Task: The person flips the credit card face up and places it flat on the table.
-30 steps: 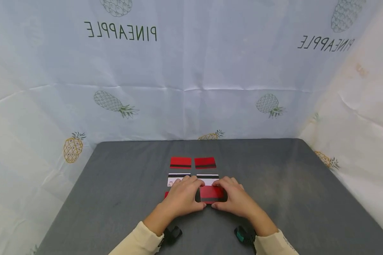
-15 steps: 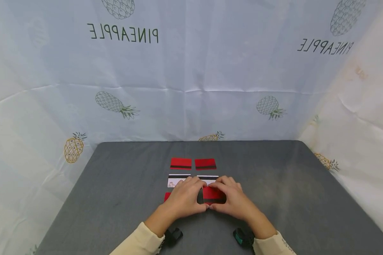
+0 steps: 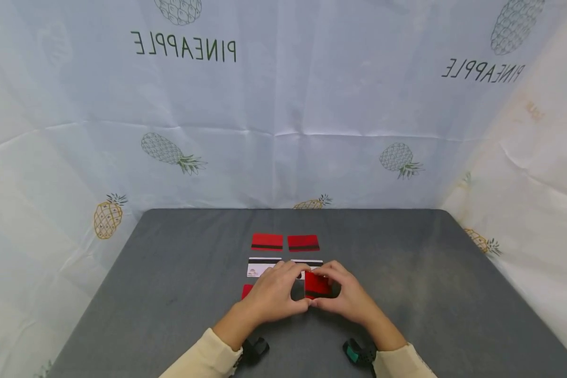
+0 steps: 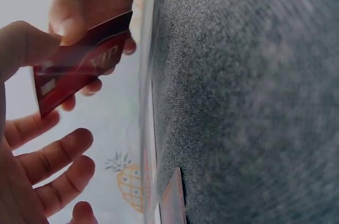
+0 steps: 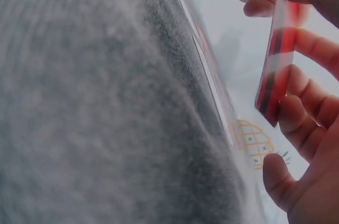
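A red card (image 3: 317, 285) with a dark stripe is held up between both hands over the table. Its other face, seen in the left wrist view, is a red VIP card (image 4: 87, 68). My left hand (image 3: 274, 292) pinches it at one edge between thumb and forefinger, the other fingers spread below. My right hand (image 3: 347, 294) grips it from the right, with fingers behind it. The thumbs meet near the card's lower edge in the head view. In the right wrist view the striped card (image 5: 276, 60) stands steeply tilted beside the right fingers.
Two red cards (image 3: 266, 242) lie side by side at the back. In front are two white cards (image 3: 260, 266) with black stripes, partly covered by the hands. Another red card (image 3: 247, 290) peeks out by the left hand. A pineapple-print cloth (image 3: 283, 105) hangs behind the grey table (image 3: 184, 294).
The card has shifted a little to the right and tilted up between the hands. The fingertips and thumbs of both hands have come closer together.
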Demonstrator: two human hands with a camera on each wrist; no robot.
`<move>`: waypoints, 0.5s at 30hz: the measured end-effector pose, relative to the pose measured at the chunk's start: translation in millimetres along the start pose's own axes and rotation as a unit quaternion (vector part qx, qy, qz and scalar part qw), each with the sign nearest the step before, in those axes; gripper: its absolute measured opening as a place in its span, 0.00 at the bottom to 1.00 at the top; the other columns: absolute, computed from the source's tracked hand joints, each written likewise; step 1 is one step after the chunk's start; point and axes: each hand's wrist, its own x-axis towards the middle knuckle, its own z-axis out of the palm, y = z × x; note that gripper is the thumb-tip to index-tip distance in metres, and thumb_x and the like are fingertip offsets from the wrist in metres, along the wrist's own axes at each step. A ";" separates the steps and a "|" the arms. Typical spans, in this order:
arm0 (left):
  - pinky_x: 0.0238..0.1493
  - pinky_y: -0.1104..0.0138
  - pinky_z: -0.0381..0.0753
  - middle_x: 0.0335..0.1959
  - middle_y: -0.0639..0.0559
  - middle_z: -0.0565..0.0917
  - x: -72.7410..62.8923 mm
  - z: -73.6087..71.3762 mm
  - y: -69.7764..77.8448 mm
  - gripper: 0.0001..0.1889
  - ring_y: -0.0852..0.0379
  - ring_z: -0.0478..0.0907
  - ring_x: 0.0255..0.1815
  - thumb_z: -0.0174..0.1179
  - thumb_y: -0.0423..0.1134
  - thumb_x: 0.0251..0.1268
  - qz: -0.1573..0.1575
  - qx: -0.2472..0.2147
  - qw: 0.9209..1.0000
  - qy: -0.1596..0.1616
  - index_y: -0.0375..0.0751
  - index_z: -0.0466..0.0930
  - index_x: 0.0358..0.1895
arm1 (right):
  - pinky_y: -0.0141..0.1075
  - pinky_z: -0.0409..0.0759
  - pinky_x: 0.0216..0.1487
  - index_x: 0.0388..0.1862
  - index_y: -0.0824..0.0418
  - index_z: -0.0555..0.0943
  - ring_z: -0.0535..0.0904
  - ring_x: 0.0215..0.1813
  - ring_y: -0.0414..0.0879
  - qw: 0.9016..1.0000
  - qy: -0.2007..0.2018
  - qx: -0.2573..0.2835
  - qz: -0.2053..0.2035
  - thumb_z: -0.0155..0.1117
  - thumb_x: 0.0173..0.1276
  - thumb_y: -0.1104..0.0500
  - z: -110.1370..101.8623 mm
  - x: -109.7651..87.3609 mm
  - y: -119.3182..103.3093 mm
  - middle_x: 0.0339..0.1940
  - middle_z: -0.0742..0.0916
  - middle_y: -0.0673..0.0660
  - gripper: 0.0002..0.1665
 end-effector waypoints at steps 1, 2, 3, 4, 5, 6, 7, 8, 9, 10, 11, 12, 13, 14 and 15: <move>0.54 0.52 0.78 0.55 0.59 0.80 -0.3 -0.1 0.3 0.33 0.60 0.76 0.51 0.65 0.58 0.55 -0.005 -0.007 1.000 -0.005 0.55 0.71 0.66 | 0.34 0.79 0.43 0.57 0.44 0.80 0.76 0.43 0.41 1.000 0.002 0.015 0.009 0.79 0.54 0.48 0.0 -0.5 1.7 0.48 0.81 0.44 0.30; 0.55 0.51 0.77 0.57 0.58 0.80 -0.5 -0.3 0.5 0.35 0.60 0.76 0.52 0.65 0.58 0.55 -0.008 -0.010 1.000 -0.010 0.55 0.70 0.67 | 0.35 0.78 0.43 0.57 0.44 0.80 0.76 0.43 0.42 0.999 0.002 0.030 0.021 0.79 0.54 0.49 -0.2 -1.0 3.2 0.48 0.81 0.45 0.30; 0.55 0.50 0.77 0.58 0.57 0.79 -0.7 -0.3 0.6 0.36 0.59 0.76 0.53 0.64 0.59 0.55 -0.009 -0.011 1.000 -0.012 0.54 0.69 0.68 | 0.35 0.78 0.42 0.57 0.45 0.80 0.76 0.42 0.43 0.998 0.004 0.047 0.030 0.79 0.54 0.50 -0.6 -1.3 4.4 0.48 0.82 0.46 0.30; 0.54 0.51 0.77 0.57 0.57 0.79 -0.8 -0.3 0.6 0.36 0.59 0.76 0.53 0.64 0.60 0.55 -0.009 -0.009 1.000 -0.012 0.54 0.68 0.68 | 0.36 0.78 0.42 0.57 0.46 0.80 0.76 0.41 0.45 0.997 0.004 0.066 0.039 0.79 0.54 0.52 -0.9 -1.4 5.5 0.47 0.82 0.48 0.30; 0.53 0.52 0.78 0.56 0.57 0.80 -0.5 -0.2 0.4 0.37 0.59 0.76 0.52 0.64 0.60 0.55 -0.007 -0.007 1.000 -0.012 0.53 0.68 0.68 | 0.36 0.79 0.42 0.57 0.48 0.80 0.77 0.41 0.46 0.995 0.004 0.084 0.045 0.79 0.55 0.54 -1.4 -1.5 6.5 0.46 0.82 0.49 0.29; 0.51 0.54 0.78 0.54 0.57 0.80 -0.3 0.0 0.3 0.37 0.60 0.76 0.50 0.64 0.60 0.55 -0.005 -0.005 1.000 -0.010 0.53 0.68 0.68 | 0.36 0.79 0.42 0.57 0.50 0.80 0.78 0.41 0.47 0.994 0.003 0.099 0.047 0.78 0.55 0.56 -1.7 -1.5 7.4 0.45 0.82 0.51 0.29; 0.50 0.55 0.78 0.53 0.57 0.80 -0.2 0.0 0.1 0.36 0.60 0.76 0.49 0.65 0.59 0.55 -0.003 -0.002 1.000 -0.007 0.53 0.68 0.68 | 0.36 0.80 0.42 0.57 0.52 0.79 0.79 0.41 0.48 0.993 0.000 0.114 0.043 0.78 0.55 0.58 -1.9 -1.3 8.1 0.46 0.82 0.53 0.29; 0.49 0.55 0.78 0.52 0.57 0.81 0.1 0.0 -0.1 0.36 0.60 0.75 0.48 0.65 0.59 0.55 -0.001 0.000 1.000 -0.007 0.54 0.69 0.67 | 0.36 0.80 0.42 0.57 0.54 0.79 0.80 0.41 0.49 0.991 -0.002 0.126 0.040 0.78 0.55 0.60 -2.3 -1.2 8.2 0.46 0.82 0.55 0.30; 0.49 0.55 0.78 0.51 0.57 0.81 0.4 0.0 -0.3 0.36 0.60 0.76 0.49 0.65 0.59 0.55 0.000 0.001 1.000 -0.006 0.54 0.69 0.67 | 0.37 0.81 0.42 0.58 0.56 0.79 0.81 0.40 0.51 0.990 -0.004 0.137 0.035 0.77 0.55 0.61 -2.7 -0.9 8.5 0.46 0.83 0.56 0.30; 0.49 0.55 0.78 0.51 0.57 0.81 0.7 0.0 -0.3 0.36 0.60 0.76 0.49 0.65 0.59 0.55 0.001 0.003 1.000 -0.006 0.54 0.69 0.67 | 0.37 0.81 0.42 0.58 0.59 0.78 0.82 0.40 0.52 0.989 -0.007 0.145 0.028 0.77 0.56 0.62 -3.0 -0.9 8.9 0.46 0.83 0.58 0.30; 0.51 0.55 0.78 0.53 0.57 0.81 0.8 -0.1 -0.3 0.36 0.60 0.76 0.50 0.65 0.59 0.55 0.000 0.002 1.000 -0.007 0.54 0.69 0.67 | 0.37 0.81 0.42 0.58 0.60 0.78 0.82 0.40 0.53 0.988 -0.010 0.150 0.022 0.76 0.56 0.63 -3.3 -0.8 9.3 0.47 0.83 0.60 0.30; 0.52 0.54 0.78 0.54 0.57 0.80 0.9 -0.2 -0.2 0.36 0.59 0.76 0.52 0.65 0.60 0.55 -0.001 0.003 1.000 -0.010 0.54 0.69 0.67 | 0.37 0.82 0.42 0.58 0.60 0.77 0.83 0.40 0.53 0.988 -0.013 0.152 0.020 0.76 0.56 0.63 -3.5 -0.9 9.4 0.48 0.83 0.61 0.30; 0.54 0.53 0.77 0.55 0.57 0.80 0.9 -0.1 -0.2 0.36 0.58 0.76 0.53 0.65 0.60 0.55 -0.003 0.002 1.000 -0.012 0.54 0.69 0.67 | 0.37 0.82 0.43 0.58 0.61 0.77 0.84 0.41 0.52 0.988 -0.015 0.154 0.019 0.76 0.56 0.63 -3.8 -1.0 9.3 0.49 0.83 0.62 0.30; 0.55 0.52 0.77 0.56 0.57 0.80 1.1 0.1 -0.4 0.36 0.58 0.76 0.54 0.65 0.60 0.55 -0.004 0.002 1.000 -0.014 0.54 0.69 0.67 | 0.37 0.82 0.43 0.58 0.61 0.77 0.84 0.41 0.51 0.988 -0.015 0.153 0.024 0.75 0.56 0.63 -4.2 -1.4 9.1 0.50 0.83 0.62 0.30; 0.56 0.52 0.77 0.57 0.57 0.80 1.2 0.6 -0.6 0.36 0.58 0.76 0.55 0.65 0.60 0.55 -0.004 0.001 1.000 -0.017 0.54 0.69 0.67 | 0.37 0.82 0.44 0.59 0.61 0.77 0.85 0.42 0.49 0.988 -0.017 0.153 0.027 0.75 0.57 0.64 -4.3 -1.7 9.4 0.50 0.83 0.63 0.30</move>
